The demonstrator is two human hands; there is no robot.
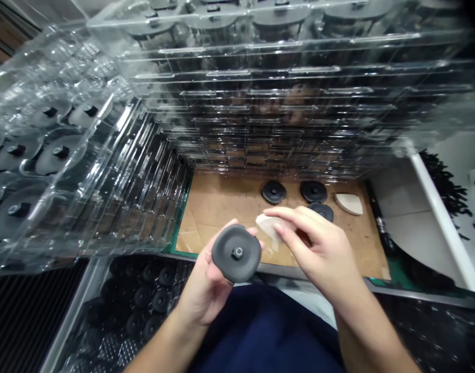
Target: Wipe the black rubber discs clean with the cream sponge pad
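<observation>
My left hand (212,280) holds up a dark grey, rounded-square disc (237,254) with a small raised hub at its centre. Its hub side faces me. Just right of the disc, my right hand (318,238) pinches a thin off-white pad (269,228) between thumb and fingers. The pad is close to the disc's right edge; whether they touch, I cannot tell. Beyond my hands, similar black discs lie on the cardboard: one by itself (274,191), and a pair farther right (314,191), (321,211). My right hand partly hides the nearer one of that pair.
Tall stacks of clear plastic trays (253,72) rise at the back and left, with discs in their pockets. A second off-white pad (349,203) lies on the cardboard sheet (217,202). At right stands a white bin (447,223) beside black parts. More discs (140,298) sit lower left.
</observation>
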